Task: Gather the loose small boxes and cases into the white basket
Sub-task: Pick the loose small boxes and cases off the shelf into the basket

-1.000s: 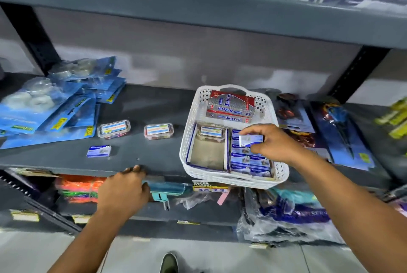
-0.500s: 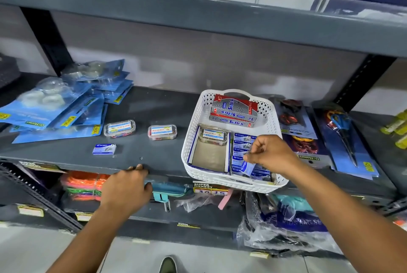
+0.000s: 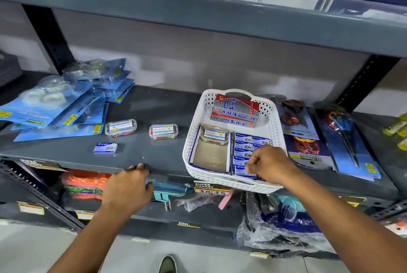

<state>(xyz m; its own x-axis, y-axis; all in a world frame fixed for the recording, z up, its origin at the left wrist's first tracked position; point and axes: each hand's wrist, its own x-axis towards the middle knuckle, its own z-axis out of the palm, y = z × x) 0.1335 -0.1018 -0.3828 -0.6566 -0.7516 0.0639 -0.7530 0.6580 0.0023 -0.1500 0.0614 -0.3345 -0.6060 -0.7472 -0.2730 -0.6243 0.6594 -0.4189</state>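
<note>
Now our right hand (image 3: 269, 163) sits low at the front right corner of the white basket (image 3: 193, 140), fingers pinched on a small blue box (image 3: 242, 171) that it presses in at the near end of the row of blue boxes (image 3: 244, 147); a second ago that hand held the box higher, over the middle of the row. Behind the row lies a red and silver carton (image 3: 234, 111); to its left an open cardboard tray (image 3: 210, 153) carries one clear case (image 3: 214, 135). The basket overhangs the front edge of the grey shelf (image 3: 154, 107) a little. Our left hand (image 3: 128, 186) is closed over that edge, fingertips on top, where it was before. Still loose on the shelf are a small blue box (image 3: 105, 147) near the edge and two clear cases (image 3: 120, 127) (image 3: 163, 131) behind it, well apart from the basket; bare shelf lies between them and the basket. Blue blister packs (image 3: 66, 107) crowd the left end; scissor cards (image 3: 343, 136) flank the basket on the right.
</note>
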